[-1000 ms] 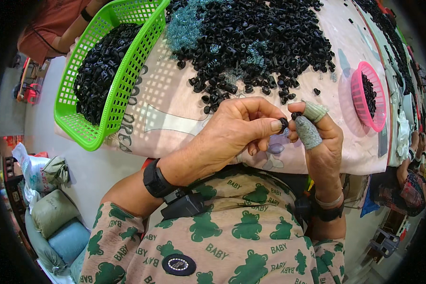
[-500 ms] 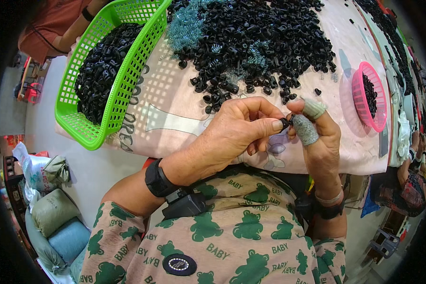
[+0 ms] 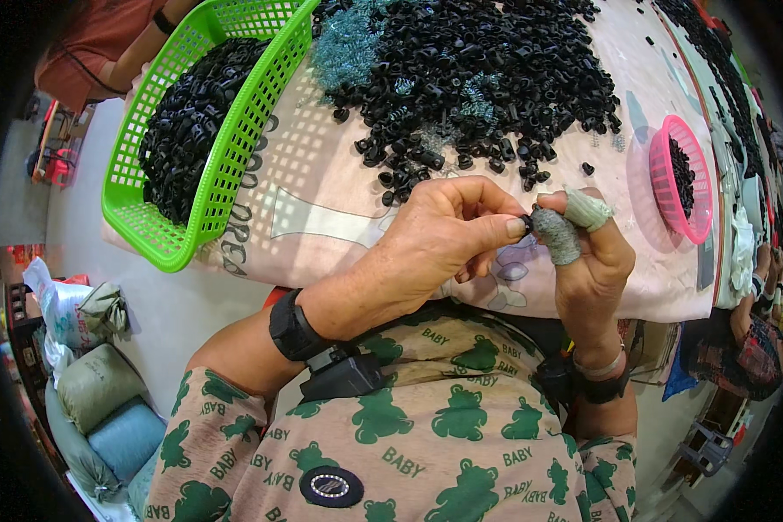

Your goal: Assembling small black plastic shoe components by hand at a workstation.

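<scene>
My left hand [image 3: 444, 230] pinches a small black plastic part [image 3: 528, 224], apparently a piece of a cord lock, between thumb and forefinger. Fingertip to fingertip with it, my right hand [image 3: 590, 265] closes its taped thumb and forefinger on the other side of that piece. Fingers cover most of the part, so its exact shape is hidden. Just beyond both hands spreads a large heap of loose black plastic parts [image 3: 487, 74]. Thin bluish coil springs [image 3: 346, 56] lie bunched at the heap's left, with a few scattered among the black pieces.
On the left stands a green slotted basket [image 3: 202, 209] holding many black parts. A pink basket [image 3: 661, 178] with small black pieces sits at the right. Both rest on a pale printed tablecloth [image 3: 322, 235]. Another person's arm [image 3: 143, 61] shows at the far left.
My hands have drawn slightly closer together around the black part. My right thumb and forefinger have shifted, and the right hand has turned a little.
</scene>
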### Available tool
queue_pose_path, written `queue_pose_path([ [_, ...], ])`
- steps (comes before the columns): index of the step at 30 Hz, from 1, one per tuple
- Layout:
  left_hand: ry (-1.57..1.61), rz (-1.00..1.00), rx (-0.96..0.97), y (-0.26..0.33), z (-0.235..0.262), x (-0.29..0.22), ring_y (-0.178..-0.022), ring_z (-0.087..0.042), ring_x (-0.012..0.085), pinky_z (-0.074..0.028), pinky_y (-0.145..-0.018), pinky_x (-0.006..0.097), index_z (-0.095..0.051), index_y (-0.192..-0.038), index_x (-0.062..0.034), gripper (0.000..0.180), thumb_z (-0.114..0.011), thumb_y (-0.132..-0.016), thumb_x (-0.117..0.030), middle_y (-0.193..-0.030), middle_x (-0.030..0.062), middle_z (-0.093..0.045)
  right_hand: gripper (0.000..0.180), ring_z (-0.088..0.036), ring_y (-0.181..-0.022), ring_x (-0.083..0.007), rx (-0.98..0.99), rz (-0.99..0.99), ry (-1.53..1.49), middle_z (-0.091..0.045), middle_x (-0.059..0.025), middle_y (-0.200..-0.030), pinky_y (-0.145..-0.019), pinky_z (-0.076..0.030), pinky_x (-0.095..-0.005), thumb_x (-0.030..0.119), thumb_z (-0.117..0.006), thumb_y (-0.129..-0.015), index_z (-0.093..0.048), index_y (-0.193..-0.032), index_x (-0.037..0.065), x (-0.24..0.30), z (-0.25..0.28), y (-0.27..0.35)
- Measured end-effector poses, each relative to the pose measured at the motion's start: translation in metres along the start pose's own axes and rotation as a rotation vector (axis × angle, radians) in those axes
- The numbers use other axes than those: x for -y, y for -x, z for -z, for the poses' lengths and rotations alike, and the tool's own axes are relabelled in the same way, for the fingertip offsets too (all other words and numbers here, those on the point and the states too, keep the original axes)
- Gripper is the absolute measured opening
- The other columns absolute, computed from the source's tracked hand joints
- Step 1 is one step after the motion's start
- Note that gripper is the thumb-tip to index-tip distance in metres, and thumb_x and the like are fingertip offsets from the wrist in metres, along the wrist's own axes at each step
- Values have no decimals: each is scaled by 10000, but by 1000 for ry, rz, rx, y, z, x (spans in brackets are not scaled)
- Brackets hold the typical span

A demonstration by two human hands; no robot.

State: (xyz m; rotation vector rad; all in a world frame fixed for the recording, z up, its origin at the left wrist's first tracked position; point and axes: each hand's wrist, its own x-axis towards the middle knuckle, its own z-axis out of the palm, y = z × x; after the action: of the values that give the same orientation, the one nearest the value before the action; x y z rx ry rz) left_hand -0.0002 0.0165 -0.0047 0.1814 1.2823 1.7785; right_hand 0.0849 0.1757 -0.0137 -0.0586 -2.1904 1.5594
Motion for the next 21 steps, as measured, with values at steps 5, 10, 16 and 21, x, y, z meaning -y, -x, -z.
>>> queue_pose_path([
  [5, 73, 43, 4, 3, 0, -1, -496, -492, 27, -348, -410, 144, -602, -941, -30, 149, -663, -858, -138, -658, -32, -551, 255, -597, -779, -155, 48, 190, 194, -582, -64, -870, -677, -487, -249, -61, -623, -788, -646, -1026, 25, 0, 1, -4],
  [10, 119, 59, 40, 5, -1, -5, -493, -497, 29, -341, -393, 145, -597, -928, -35, 140, -667, -854, -131, -656, -32, -549, 291, -601, -787, -163, 112, 204, 148, -584, -73, -885, -678, -492, -256, -54, -663, -750, -653, -1029, 27, -2, 8, -6],
  [16, 201, 87, 51, 4, 2, -5, -467, -453, 27, -310, -367, 157, -591, -918, -33, 115, -650, -862, -115, -668, -21, -548, 540, -606, -777, -170, 153, 204, 103, -566, -84, -948, -662, -518, -272, 69, -821, -617, -606, -1112, 30, -1, 3, -3],
  [21, 224, 96, 67, 5, 0, -4, -470, -438, 22, -292, -371, 157, -593, -914, -36, 119, -660, -852, -111, -671, -23, -544, 507, -612, -752, -191, 75, 341, 327, -562, -96, -933, -611, -526, -280, 57, -815, -612, -616, -1077, 28, -1, 0, -1],
])
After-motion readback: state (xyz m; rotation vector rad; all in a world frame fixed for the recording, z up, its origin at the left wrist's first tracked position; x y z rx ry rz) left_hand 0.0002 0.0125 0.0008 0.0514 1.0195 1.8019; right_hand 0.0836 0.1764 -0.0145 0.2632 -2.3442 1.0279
